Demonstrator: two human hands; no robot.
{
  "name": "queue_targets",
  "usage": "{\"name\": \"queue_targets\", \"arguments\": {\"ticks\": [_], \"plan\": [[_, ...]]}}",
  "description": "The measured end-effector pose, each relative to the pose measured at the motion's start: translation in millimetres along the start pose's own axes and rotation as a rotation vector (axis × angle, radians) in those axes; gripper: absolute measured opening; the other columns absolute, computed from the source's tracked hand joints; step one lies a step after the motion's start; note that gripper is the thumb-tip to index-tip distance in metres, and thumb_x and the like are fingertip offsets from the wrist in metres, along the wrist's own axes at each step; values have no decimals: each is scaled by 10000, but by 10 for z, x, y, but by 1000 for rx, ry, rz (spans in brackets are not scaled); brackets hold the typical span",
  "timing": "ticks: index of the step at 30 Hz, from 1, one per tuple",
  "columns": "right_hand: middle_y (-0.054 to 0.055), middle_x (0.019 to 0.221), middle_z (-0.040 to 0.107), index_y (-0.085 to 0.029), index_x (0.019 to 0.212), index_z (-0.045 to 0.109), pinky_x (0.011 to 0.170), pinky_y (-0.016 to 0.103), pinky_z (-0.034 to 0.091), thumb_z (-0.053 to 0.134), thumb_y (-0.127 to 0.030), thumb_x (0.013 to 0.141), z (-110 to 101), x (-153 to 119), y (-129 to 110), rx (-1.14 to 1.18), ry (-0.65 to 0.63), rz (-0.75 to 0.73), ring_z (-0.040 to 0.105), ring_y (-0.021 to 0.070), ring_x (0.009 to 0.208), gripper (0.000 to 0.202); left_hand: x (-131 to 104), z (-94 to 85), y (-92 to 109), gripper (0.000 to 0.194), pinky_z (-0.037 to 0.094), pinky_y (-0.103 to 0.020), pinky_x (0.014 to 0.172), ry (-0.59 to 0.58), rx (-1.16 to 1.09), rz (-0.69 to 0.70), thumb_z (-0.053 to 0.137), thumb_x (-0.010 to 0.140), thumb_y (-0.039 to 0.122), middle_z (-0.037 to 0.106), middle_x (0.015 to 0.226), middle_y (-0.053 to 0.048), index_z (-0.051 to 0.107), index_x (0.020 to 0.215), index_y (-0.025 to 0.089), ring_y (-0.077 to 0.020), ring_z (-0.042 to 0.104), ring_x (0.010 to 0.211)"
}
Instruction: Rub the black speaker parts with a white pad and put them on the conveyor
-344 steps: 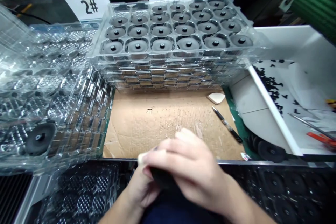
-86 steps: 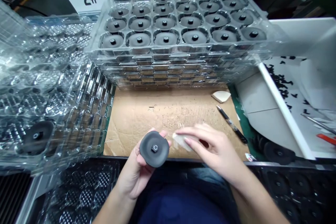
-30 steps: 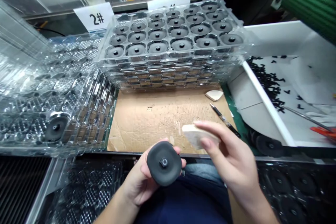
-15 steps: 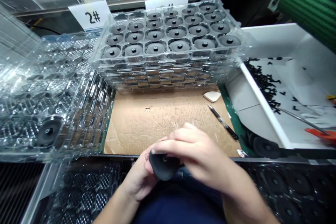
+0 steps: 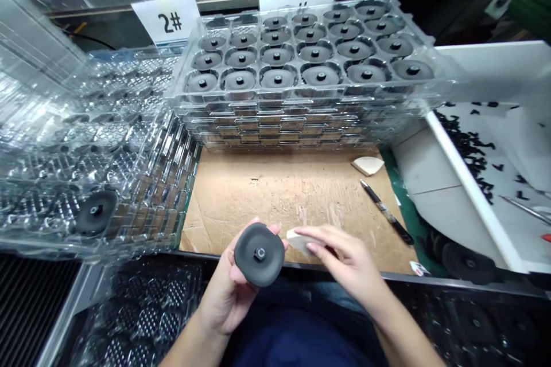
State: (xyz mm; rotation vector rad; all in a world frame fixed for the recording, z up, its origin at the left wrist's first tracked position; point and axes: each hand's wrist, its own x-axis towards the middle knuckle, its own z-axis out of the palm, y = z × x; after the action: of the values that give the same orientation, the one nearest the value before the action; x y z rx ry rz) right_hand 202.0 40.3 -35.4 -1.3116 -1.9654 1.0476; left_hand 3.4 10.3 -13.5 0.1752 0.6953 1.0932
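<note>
My left hand [image 5: 228, 292] holds a round black rubber-like disc [image 5: 252, 266] with a small raised hub at its centre, its face tilted up toward me. The fingers wrap behind the rim. Just to its right, my right hand [image 5: 344, 258] pinches a small white wedge-shaped pad [image 5: 299, 241] between thumb and fingers, close to the disc's edge but apart from it. Both hands are over the near edge of the cardboard sheet [image 5: 267, 195]. A similar cream wedge [image 5: 368, 165] lies at the sheet's far right, with a black pen [image 5: 387, 212] nearer to me.
Stacked clear trays [image 5: 301, 92] filled with black discs stand at the back. More clear trays [image 5: 142, 166] rise on the left, one disc [image 5: 97, 212] in the top one. A white bin [image 5: 477, 195] with small black parts is at right. Dark trays [image 5: 142, 309] sit below the bench edge.
My right hand has drawn away to the right from the disc, and the white pad in it now shows. The disc has turned face-up in my left hand. The camera view has shifted left.
</note>
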Motion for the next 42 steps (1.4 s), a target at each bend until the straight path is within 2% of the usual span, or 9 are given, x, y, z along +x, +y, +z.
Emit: {"name": "queue_targets", "arguments": {"ticks": [5,11,15,18,23,28,31,37,42], "plan": [[16,706,667,-235,989,679,604,265,451,503,-253,874,159,-113,104,-37,-39,45,600,147,638,211,6,7,-14,594,469,-269,886,-36,-17,8,788,553,359,651,1168,-40,608,1115,293,-220,616,1039],[27,987,662,-228,1122,576,674,263,462,502,-187,874,-162,55,-683,21,287,-155,596,148,819,262,-16,182,-28,632,460,-248,855,22,17,-11,817,486,353,665,1100,-27,625,1082,272,-187,615,979],[60,872,671,-112,1104,578,694,309,448,459,-111,866,-81,110,-986,-16,151,-381,588,156,740,267,-27,200,-18,462,440,-295,914,25,4,-24,773,602,291,672,1060,-25,644,1044,252,-188,614,972],[30,833,665,-148,1016,614,654,288,434,445,-107,870,-49,146,-996,-7,-48,-315,589,142,711,227,-18,175,-43,493,460,-288,889,49,23,38,788,579,250,683,1044,-4,642,1049,278,-190,628,955],[71,856,654,-99,1083,578,671,315,412,425,-121,881,-58,203,-984,-78,187,-303,574,167,733,255,-16,221,-91,430,419,-255,943,26,57,-53,752,626,322,689,1050,-18,657,1042,263,-176,605,1017],[-3,818,654,-184,1025,584,647,266,393,449,-104,870,-240,35,-914,-33,-63,-284,553,120,670,221,4,202,-27,583,472,-288,872,22,23,-12,836,459,316,691,1052,-16,660,1013,278,-196,630,946],[12,766,631,-180,1016,595,607,270,358,443,-107,868,-330,11,-891,-180,23,-151,510,135,637,224,1,228,-24,594,470,-224,846,35,-9,-37,849,431,293,702,1032,-5,672,998,276,-163,630,940],[21,733,605,-205,1010,628,654,310,322,339,-170,930,-295,297,-901,-130,-55,-499,455,160,688,301,-65,377,36,450,426,-301,939,85,85,-184,775,579,361,715,895,-3,686,999,228,-222,611,1006],[15,722,591,-186,949,650,621,312,283,376,-197,934,-292,329,-940,-202,-51,-385,427,146,655,275,-10,312,11,439,470,-364,866,-23,152,-159,780,453,502,686,713,-4,711,749,185,-285,623,965]]}}
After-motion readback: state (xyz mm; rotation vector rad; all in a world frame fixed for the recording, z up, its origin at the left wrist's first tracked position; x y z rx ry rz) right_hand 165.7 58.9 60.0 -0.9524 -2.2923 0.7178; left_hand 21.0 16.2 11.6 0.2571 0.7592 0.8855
